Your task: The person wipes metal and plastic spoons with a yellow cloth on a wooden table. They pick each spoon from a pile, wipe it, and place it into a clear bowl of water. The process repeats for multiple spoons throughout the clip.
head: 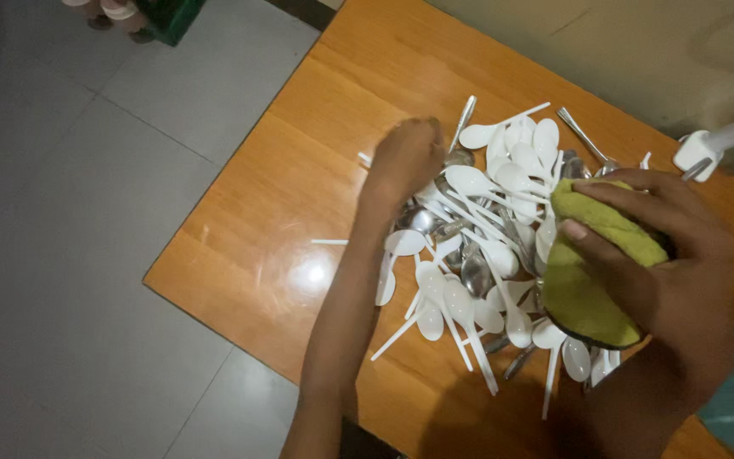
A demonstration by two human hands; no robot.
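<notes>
A heap of white plastic spoons (pixel 486 255) mixed with metal spoons (pixel 475 274) lies on an orange-brown wooden table (pixel 290 212). My left hand (pixel 405 157) reaches into the far left side of the heap, fingers curled down among the spoons; what it grips, if anything, is hidden. My right hand (pixel 673 255) is closed on a yellow-green cloth (pixel 584 289) held over the right side of the heap. A metal handle end (pixel 697 168) sticks out past that hand's far side.
The table's left edge drops to a grey tiled floor (pixel 70 255). A white clamp-like object (pixel 697 151) with a white rod sits at the table's far right. A green box (pixel 172 17) and part of another person show at the top left.
</notes>
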